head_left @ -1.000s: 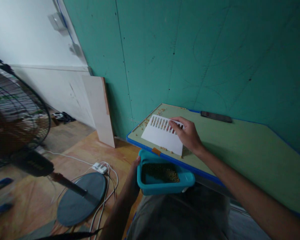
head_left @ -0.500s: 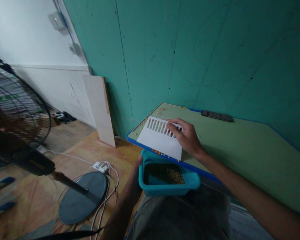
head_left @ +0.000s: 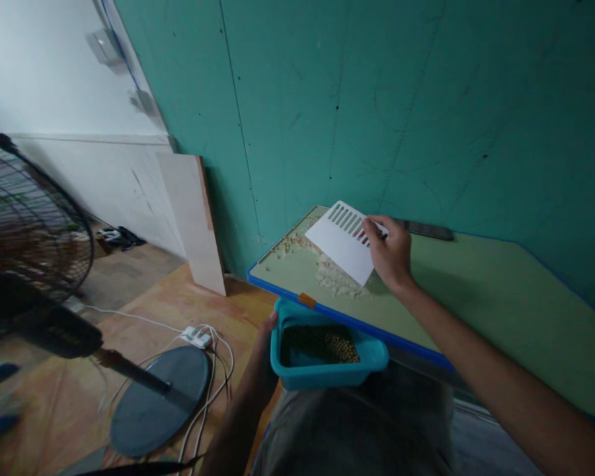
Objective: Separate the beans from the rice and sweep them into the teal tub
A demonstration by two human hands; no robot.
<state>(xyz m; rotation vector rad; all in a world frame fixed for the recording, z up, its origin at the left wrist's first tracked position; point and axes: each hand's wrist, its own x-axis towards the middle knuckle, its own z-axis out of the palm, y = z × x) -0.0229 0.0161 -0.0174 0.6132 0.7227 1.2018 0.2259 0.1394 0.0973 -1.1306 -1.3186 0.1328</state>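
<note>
On green tabletop (head_left: 480, 297) remain pale grains (head_left: 338, 281), perhaps rice; left hand (head_left: 266, 340) holds part-filled turquoise plastic tub (head_left: 322, 379); right hand (head_left: 393, 256) grips slotted white scraper (head_left: 341, 246).

Holding scraper (head_left: 334, 246) in right hand (head_left: 394, 254) beside grains (head_left: 338, 280) on bench (head_left: 476, 284), tub (head_left: 322, 380) in left hand (head_left: 266, 350) by front edge.

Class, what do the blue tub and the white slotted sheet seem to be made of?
Tub: probably plastic, smooth with a faint sheen; its rounded, evenly coloured shape suggests moulding. Slotted sheet: likely matt plastic, possibly card; it looks thin, flat and stiff.
</note>
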